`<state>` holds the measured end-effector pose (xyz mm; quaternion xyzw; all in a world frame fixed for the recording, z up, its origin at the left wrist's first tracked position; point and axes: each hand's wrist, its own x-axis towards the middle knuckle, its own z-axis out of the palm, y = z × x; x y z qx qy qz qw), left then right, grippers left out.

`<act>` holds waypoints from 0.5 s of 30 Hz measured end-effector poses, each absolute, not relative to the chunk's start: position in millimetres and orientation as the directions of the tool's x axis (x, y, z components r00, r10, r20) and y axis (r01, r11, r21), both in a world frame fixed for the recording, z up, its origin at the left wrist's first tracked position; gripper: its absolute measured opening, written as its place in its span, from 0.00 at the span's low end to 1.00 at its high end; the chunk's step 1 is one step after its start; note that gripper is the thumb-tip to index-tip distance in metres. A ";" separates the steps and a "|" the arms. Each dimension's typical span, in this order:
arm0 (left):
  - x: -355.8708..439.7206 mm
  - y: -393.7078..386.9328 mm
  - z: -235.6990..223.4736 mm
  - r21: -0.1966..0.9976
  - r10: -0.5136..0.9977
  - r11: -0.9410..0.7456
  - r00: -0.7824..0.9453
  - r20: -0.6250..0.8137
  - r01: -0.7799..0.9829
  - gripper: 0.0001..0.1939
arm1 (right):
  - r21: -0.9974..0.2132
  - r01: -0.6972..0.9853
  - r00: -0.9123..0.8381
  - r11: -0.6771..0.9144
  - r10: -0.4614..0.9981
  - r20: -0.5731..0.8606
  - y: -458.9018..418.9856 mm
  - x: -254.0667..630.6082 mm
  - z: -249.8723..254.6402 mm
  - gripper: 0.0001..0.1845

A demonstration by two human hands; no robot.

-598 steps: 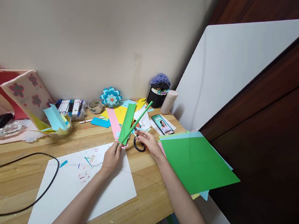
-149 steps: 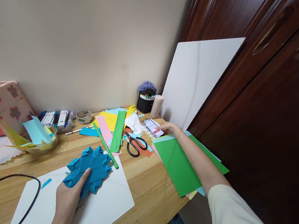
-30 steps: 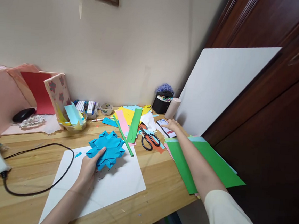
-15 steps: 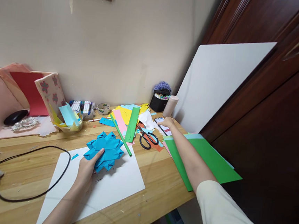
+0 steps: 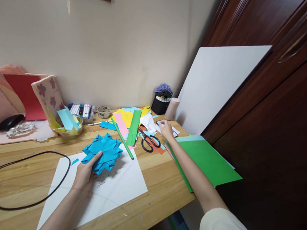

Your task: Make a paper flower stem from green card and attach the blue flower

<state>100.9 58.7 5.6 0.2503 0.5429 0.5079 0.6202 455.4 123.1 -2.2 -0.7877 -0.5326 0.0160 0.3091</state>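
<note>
Wooden desk (image 5: 164,178), blue paper flower (image 5: 104,153) gripped at its near edge by left hand (image 5: 86,168), thumb on top

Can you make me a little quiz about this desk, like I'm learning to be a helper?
1. What is in the left hand? A) scissors B) blue folded paper shape C) tape roll
2. True or false: the purple string bundle is on top of the black pen holder.
3. Fill in: the big board leaning near the dark wooden cupboard is ____.

Key: 1 B; 2 true; 3 white
</note>
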 end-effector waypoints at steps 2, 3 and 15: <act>98.0 60.5 6.7 0.874 0.917 0.336 -0.090 -0.388 -0.351 0.24 | -0.550 0.829 0.312 -0.103 0.901 0.302 114.2 426.2 -5.3 0.11; 96.6 61.0 7.0 0.875 0.924 0.323 -0.081 -0.374 -0.361 0.24 | -0.570 0.821 0.253 -0.039 0.919 0.301 111.0 413.2 -6.1 0.09; 88.0 65.4 5.6 0.820 0.948 0.253 -0.036 -0.315 -0.512 0.23 | -0.887 0.451 -0.042 0.098 0.995 0.088 100.2 312.4 7.1 0.16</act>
